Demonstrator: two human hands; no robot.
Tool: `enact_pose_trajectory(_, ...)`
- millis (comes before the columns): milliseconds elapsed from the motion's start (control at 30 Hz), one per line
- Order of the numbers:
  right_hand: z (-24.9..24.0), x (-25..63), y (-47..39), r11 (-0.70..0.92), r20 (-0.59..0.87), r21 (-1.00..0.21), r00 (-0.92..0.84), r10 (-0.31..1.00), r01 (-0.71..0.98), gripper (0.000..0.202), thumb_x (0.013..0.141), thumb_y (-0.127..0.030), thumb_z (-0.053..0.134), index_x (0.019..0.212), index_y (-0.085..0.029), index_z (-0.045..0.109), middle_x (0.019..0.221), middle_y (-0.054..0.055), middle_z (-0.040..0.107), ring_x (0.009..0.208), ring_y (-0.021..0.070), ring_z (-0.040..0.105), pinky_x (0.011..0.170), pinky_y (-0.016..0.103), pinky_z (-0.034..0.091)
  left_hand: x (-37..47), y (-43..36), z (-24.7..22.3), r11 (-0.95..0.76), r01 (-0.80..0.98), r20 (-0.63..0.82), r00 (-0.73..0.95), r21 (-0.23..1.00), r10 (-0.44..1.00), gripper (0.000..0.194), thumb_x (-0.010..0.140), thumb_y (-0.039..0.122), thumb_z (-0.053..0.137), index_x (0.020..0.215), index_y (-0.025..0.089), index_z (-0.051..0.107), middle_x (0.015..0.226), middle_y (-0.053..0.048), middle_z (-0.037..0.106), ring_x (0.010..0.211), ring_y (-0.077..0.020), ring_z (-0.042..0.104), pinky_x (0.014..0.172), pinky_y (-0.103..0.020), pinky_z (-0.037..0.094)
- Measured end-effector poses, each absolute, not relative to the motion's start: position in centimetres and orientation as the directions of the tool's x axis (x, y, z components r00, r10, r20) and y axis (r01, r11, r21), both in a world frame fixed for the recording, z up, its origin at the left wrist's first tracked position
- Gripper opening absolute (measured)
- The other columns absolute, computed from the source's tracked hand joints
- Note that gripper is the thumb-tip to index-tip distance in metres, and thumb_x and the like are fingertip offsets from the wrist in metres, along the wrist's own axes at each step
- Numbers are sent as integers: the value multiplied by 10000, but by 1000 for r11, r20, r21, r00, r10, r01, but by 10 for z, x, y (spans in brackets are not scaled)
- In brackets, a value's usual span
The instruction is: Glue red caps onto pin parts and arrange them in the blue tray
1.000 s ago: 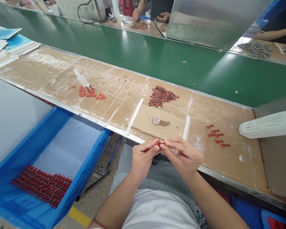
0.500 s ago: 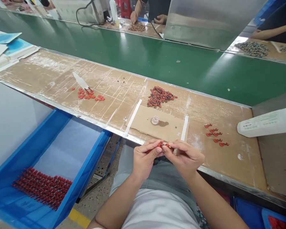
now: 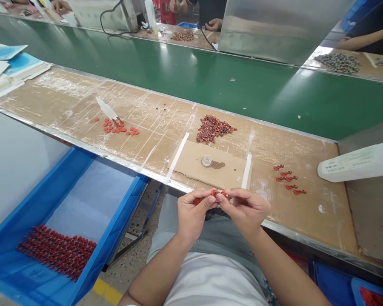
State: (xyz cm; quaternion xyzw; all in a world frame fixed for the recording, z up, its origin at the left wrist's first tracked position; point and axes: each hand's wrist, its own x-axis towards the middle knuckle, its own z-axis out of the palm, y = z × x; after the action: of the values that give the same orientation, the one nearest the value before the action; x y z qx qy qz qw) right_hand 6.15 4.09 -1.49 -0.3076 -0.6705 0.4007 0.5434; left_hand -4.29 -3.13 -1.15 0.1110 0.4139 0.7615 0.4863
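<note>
Both hands meet just off the table's front edge, fingertips nearly touching. My left hand [image 3: 194,210] pinches a small red piece [image 3: 213,193], and more red shows at its curled fingers. From the other side, my right hand [image 3: 244,208] grips the small dark-and-red end of it with thumb and forefinger; the fingers partly hide it. Beyond the hands lies a cardboard piece [image 3: 191,157] with a small clear cup [image 3: 207,160] and a dark wet stain. Behind the cardboard is a pile of dark-and-red parts [image 3: 213,128].
Several red discs [image 3: 116,126] lie left by a white strip. Several assembled red pieces [image 3: 290,180] are at right, near a white bottle [image 3: 357,162]. A blue bin [image 3: 115,197] holds rows of red pieces. A green belt [image 3: 191,72] runs behind; people work beyond it.
My hands have shifted very slightly and more red shows at my left fingers. Across the belt, a person's hand has lifted from the small pile. Scraps on the belt have moved left.
</note>
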Motion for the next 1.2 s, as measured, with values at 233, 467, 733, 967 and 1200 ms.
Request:
enact_pose_trajectory(233, -17, 61, 36, 491, 486, -871, -119, 866, 11, 156, 676, -188, 809, 777, -212, 692, 688, 27, 733, 541, 159, 677, 494, 264, 587, -44, -35, -10, -171, -561, -148, -477, 810, 867, 159, 692, 207, 830, 846, 218, 793, 926, -70, 728, 837, -193, 702, 703, -284, 623)
enact_pose_trajectory(467, -13, 57, 32, 468, 468, -884, -65, 882, -11, 156, 661, -185, 802, 703, -199, 653, 613, 8, 689, 486, 134, 648, 452, 218, 558, -42, -36, -12, -176, -538, -128, -480, 825, 868, 121, 705, 197, 818, 816, 238, 793, 897, -58, 725, 812, -199, 705, 717, -328, 629)
enact_pose_trajectory(733, -13, 59, 34, 389, 390, -921, -71, 918, -31, 201, 680, -274, 814, 690, -196, 629, 612, 14, 688, 500, 144, 672, 453, 200, 567, -40, -33, -11, -171, -490, -115, -501, 855, 858, 114, 698, 211, 824, 806, 221, 793, 883, -68, 729, 820, -208, 701, 707, -323, 624)
enact_pose_trajectory(967, -21, 60, 33, 247, 250, -967, -37, 968, -57, 259, 645, -283, 857, 798, -185, 673, 688, 34, 733, 551, 173, 705, 486, 238, 605, -38, -29, -14, -165, -441, -127, -561, 882, 818, 99, 707, 238, 820, 791, 204, 780, 909, -79, 740, 846, -211, 699, 774, -337, 597)
enact_pose_trajectory(1200, -17, 61, 35, 214, 221, -974, -98, 970, -78, 253, 642, -218, 849, 828, -183, 681, 735, 44, 754, 590, 176, 722, 518, 231, 615, -39, -29, -16, -191, -389, -71, -568, 901, 820, 87, 723, 202, 803, 804, 211, 771, 947, -76, 738, 918, -226, 695, 869, -375, 568)
